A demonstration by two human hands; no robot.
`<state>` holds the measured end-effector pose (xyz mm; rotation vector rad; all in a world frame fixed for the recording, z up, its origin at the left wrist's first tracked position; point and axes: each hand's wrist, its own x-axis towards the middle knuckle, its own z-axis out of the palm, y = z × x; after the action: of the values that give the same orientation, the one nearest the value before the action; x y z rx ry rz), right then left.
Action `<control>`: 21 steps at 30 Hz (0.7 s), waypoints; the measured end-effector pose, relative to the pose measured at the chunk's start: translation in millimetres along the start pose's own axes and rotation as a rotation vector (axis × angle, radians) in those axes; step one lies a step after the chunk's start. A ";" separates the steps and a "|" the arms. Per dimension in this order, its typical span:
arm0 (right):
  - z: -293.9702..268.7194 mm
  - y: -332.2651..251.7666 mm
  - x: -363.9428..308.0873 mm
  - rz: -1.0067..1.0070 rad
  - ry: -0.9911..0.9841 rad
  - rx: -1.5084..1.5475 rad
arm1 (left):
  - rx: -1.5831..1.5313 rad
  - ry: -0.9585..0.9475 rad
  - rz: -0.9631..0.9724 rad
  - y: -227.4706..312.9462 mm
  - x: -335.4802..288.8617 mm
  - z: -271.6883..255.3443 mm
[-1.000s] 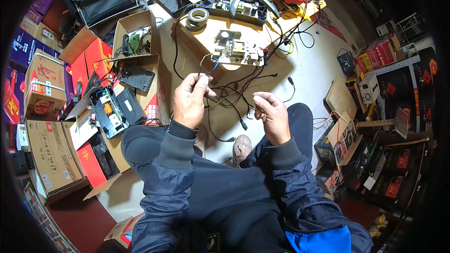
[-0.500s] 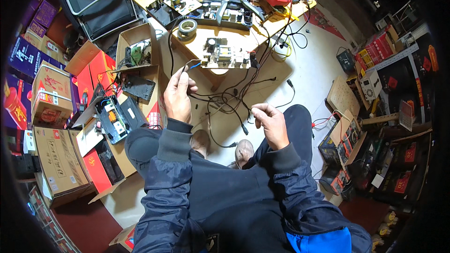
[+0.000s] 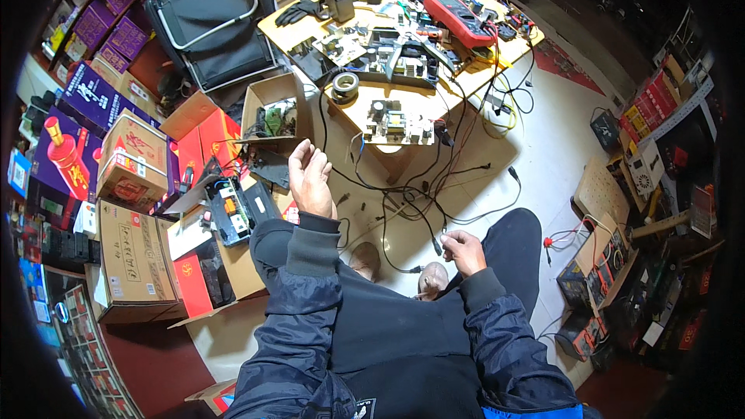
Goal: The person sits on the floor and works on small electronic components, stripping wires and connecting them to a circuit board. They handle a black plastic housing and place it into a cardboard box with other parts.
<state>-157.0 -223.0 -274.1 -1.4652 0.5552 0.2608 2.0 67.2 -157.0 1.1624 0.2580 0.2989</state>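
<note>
My left hand [image 3: 312, 182] is raised over my left knee, its fingers loosely stretched and holding nothing that I can see. It is nearest to the open carton [image 3: 272, 105] with green and dark parts inside. My right hand [image 3: 463, 252] hovers above my right thigh, thumb and fingers pinched; whatever is between them is too small to make out. Beyond both hands, a bare circuit board [image 3: 397, 120] lies on the near corner of the wooden table [image 3: 353, 120]. A short blue-ended wire [image 3: 359, 149] sticks out from its left side, apart from my left hand.
A tape roll [image 3: 344, 87], a red multimeter [image 3: 459, 19] and an opened device [image 3: 402, 58] crowd the table. Black cables [image 3: 411, 202] tangle on the floor before my shoes. Cartons [image 3: 140, 256] are stacked at left; at right stand batteries [image 3: 582, 279] and a hammer [image 3: 660, 223].
My left hand has drawn away from the blue-ended wire beside the board. My right hand has lowered toward my thigh, still pinched. The view has swung, so the surroundings sit further right and lower.
</note>
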 end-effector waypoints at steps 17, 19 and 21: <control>-5.1 23.7 10.5 -0.006 -0.064 -0.068 | 0.319 -0.132 -0.340 21.3 102.5 -48.7; -3.5 25.9 11.1 -0.005 -0.077 -0.089 | 0.539 -0.189 -0.085 13.6 99.0 -53.1; -2.9 27.8 11.2 0.003 -0.077 -0.124 | 0.456 -0.217 -0.068 4.4 95.2 -49.5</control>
<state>-161.7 -224.8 -303.8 -1.5670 0.4855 0.3577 72.9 145.7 -175.7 1.6197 0.1780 0.0508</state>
